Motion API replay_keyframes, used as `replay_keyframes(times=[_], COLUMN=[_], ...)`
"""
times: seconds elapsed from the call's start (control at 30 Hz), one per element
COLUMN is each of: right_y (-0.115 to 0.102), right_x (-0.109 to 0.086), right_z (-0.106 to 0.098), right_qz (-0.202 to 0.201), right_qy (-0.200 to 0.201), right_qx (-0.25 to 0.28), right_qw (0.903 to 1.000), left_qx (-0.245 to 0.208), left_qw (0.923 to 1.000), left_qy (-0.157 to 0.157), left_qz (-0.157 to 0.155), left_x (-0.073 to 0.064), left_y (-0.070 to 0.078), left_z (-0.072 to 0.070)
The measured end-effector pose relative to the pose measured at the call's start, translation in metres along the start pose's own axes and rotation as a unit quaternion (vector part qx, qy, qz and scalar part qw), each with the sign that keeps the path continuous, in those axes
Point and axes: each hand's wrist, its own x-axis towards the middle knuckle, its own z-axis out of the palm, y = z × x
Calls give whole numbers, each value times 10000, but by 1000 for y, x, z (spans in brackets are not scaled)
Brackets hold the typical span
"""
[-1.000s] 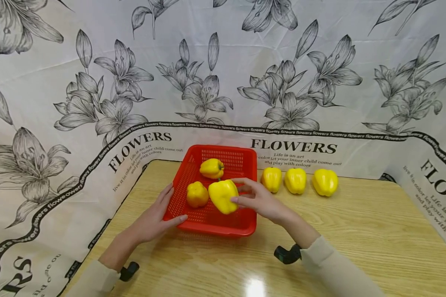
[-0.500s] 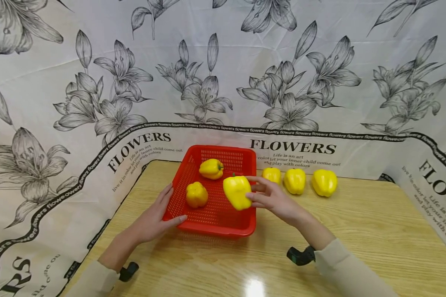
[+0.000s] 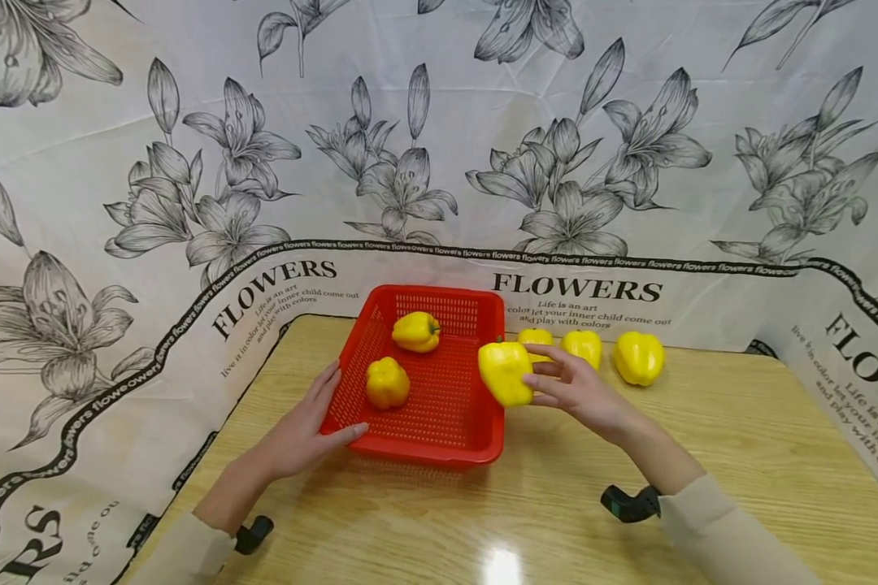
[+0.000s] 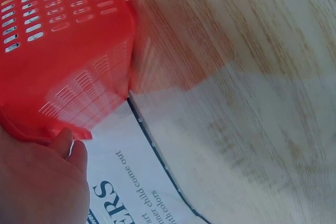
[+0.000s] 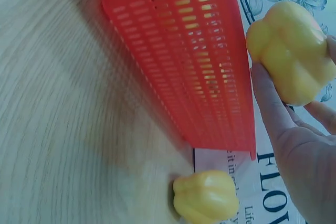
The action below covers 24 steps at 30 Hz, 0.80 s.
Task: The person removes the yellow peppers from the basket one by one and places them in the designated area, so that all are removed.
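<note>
My right hand [image 3: 585,398] holds a yellow bell pepper [image 3: 506,374] between thumb and fingers, over the right rim of a red plastic basket [image 3: 420,452]. In the right wrist view, the held pepper [image 5: 291,51] is above the basket's slotted outer wall [image 5: 194,51]. My left hand [image 3: 300,439] rests against the basket's near left corner, thumb stretched along the front rim; its fingertips touch the rim [image 4: 79,132] in the left wrist view. Inside the basket lie two more yellow peppers, one at the back [image 3: 414,332] and one at the left [image 3: 388,383].
Right of the basket, three yellow peppers stand in a row on the wooden table: one partly hidden [image 3: 535,341] behind the held pepper, a middle one [image 3: 582,348] and a right one [image 3: 639,359]. A flower-printed cloth [image 3: 410,162] hangs behind and beside the table.
My right hand has carried the pepper rightward, from above the inside of the basket to its right rim. The left hand and the basket have stayed in place.
</note>
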Motion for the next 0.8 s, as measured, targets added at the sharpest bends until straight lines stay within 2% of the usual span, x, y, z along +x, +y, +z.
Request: replay_keyframes(times=[0.43, 0.8], right_y=[15, 35], right_x=[-18, -27], right_z=[-28, -37], right_qz=[313, 514], right_qy=[278, 344], right_qx=[-293, -468], right_qw=[9987, 9970], left_qx=[-30, -31], left_qw=[10000, 10000], left_qy=[-22, 17], left_qz=[0, 79], left_x=[0, 0], left_y=[2, 1], left_z=[-1, 0])
